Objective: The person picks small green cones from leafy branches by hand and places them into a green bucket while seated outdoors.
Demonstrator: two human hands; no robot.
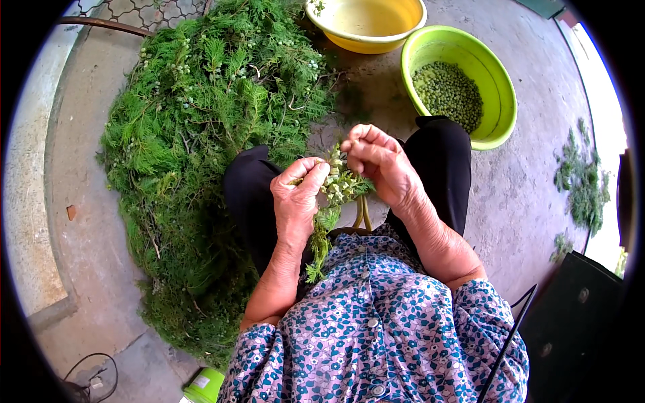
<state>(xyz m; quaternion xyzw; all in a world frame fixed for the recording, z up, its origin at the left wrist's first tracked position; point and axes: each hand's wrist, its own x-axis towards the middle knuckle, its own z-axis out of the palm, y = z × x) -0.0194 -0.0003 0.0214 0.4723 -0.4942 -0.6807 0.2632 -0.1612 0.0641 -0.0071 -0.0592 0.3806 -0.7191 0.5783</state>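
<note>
Between my knees I hold up a green conifer sprig (338,188) crowded with pale green seed cones. My left hand (299,191) pinches its stem between thumb and forefinger, and leafy ends hang below that hand. Just right of the sprig's top is my right hand (383,161), its thumb and forefinger pressed together. Whatever sits in that pinch is too small to make out. A large heap of cut conifer branches (215,114), dotted with bluish cones, lies to my left.
Beyond my right knee stands a lime green basin (500,101) holding many small green cones. A yellow basin (376,41) is at the far side. Loose sprigs (583,181) lie on the concrete floor at right, near a dark box (571,322). A small green container (205,386) sits at lower left.
</note>
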